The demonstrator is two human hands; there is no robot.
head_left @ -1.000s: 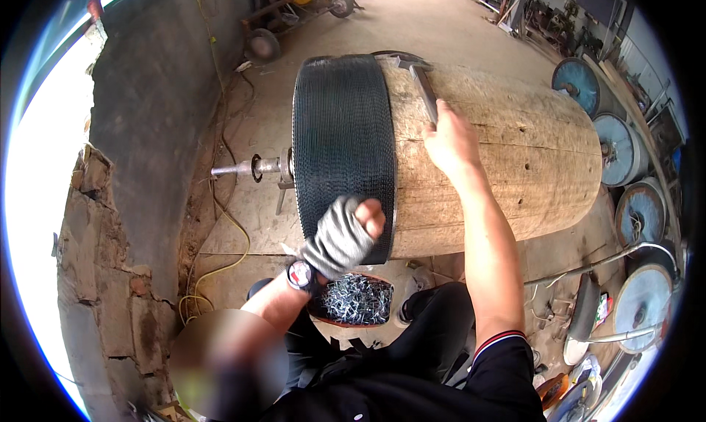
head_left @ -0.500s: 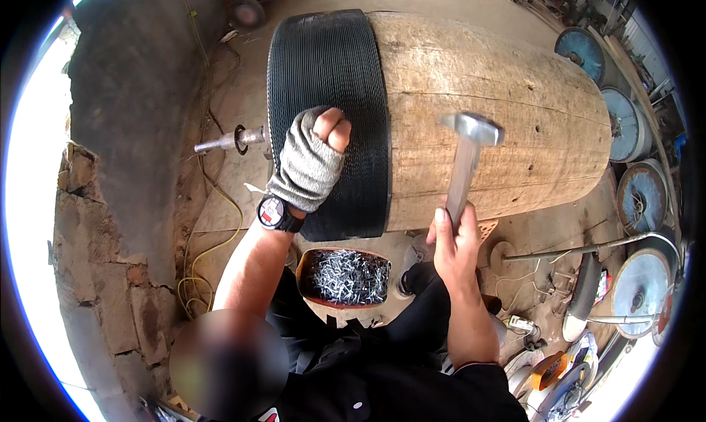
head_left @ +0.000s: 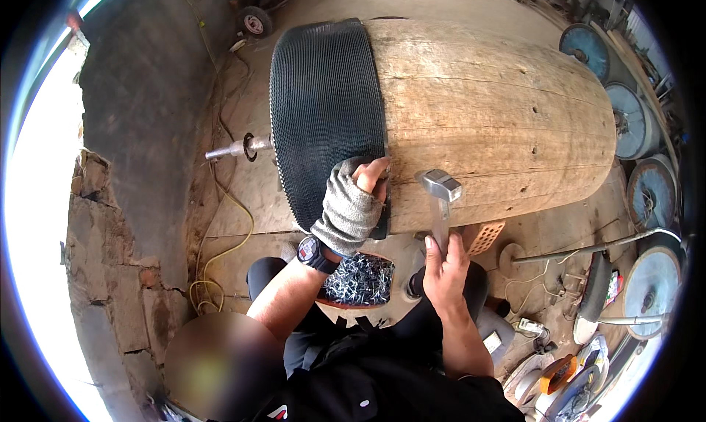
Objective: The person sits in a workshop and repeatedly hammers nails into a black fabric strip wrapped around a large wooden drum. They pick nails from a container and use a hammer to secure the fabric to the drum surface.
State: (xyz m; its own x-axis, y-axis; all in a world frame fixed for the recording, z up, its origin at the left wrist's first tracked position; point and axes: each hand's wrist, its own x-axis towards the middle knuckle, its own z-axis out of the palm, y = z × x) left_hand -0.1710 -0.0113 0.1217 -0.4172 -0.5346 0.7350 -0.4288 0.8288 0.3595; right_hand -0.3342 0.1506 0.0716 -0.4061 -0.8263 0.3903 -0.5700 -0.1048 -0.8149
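In front of me lies a big wooden drum [head_left: 493, 113], its left part wrapped in a ribbed black covering [head_left: 323, 91]. My left hand [head_left: 353, 208], in a grey fingerless glove, rests at the covering's lower right edge, by the bare wood. Its fingers are closed; whatever they may pinch is hidden. My right hand [head_left: 446, 275] grips the wooden handle of a hammer [head_left: 441, 188], whose steel head is raised just right of the left hand. Below the drum, a tub of nails [head_left: 358, 280] sits between my legs, partly covered by my left wrist.
A metal shaft [head_left: 239, 148] sticks out of the drum's left end. Yellow cable [head_left: 243, 231] runs along the floor beside a rough wall [head_left: 140, 172]. Several blue-faced rollers [head_left: 651, 282] line the right side, near a metal pole [head_left: 588, 247]. A perforated brick [head_left: 487, 236] stands under the drum.
My left hand has moved right and toward me, to the black covering's edge. The hammer has come down and a little left, nearer that hand. The whole view has shifted slightly.
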